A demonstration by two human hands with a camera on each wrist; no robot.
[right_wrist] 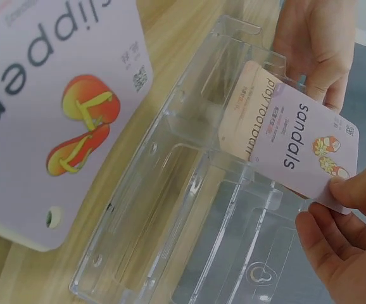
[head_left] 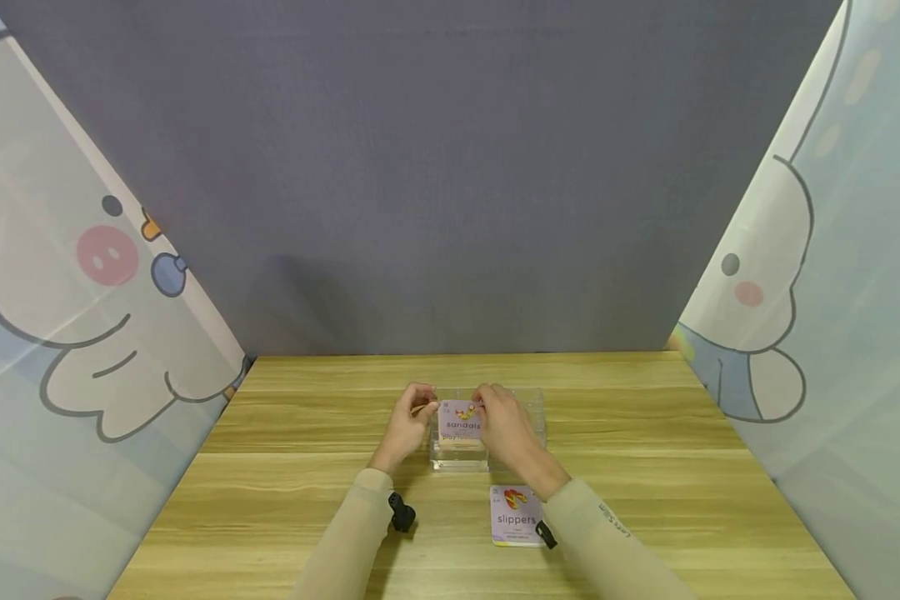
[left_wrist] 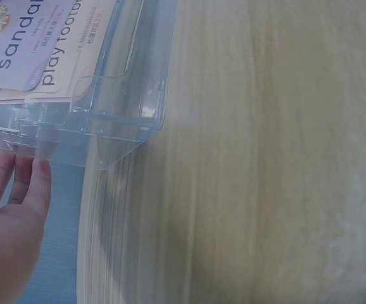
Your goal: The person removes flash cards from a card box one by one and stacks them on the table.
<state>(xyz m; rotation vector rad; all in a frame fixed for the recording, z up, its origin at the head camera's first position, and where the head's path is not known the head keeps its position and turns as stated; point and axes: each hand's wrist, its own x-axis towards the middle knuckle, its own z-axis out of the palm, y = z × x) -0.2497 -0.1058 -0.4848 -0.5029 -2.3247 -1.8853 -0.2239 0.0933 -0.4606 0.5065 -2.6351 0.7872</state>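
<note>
A clear plastic card rack [head_left: 459, 463] with stepped compartments stands on the table. My right hand [head_left: 508, 427] pinches a lilac "sandals" card [right_wrist: 294, 145] by its edge, thumb on the printed face. That card overlaps a pale orange "play football" card [right_wrist: 239, 123] in the rack's left column. At the rack's left side, my left hand [head_left: 402, 432] grips its edge, the fingers behind the clear wall [left_wrist: 116, 104] and the thumb near the cards. A lilac "slippers" card [head_left: 512, 525] lies on the table in front of the rack, below my right forearm.
The wood-grain table [head_left: 292, 492] extends around the rack. A dark grey cloth [head_left: 450, 192] hangs at its far edge, with cartoon-printed curtains [head_left: 67, 358] on both sides. Black wrist straps [head_left: 401, 512] sit at both cuffs.
</note>
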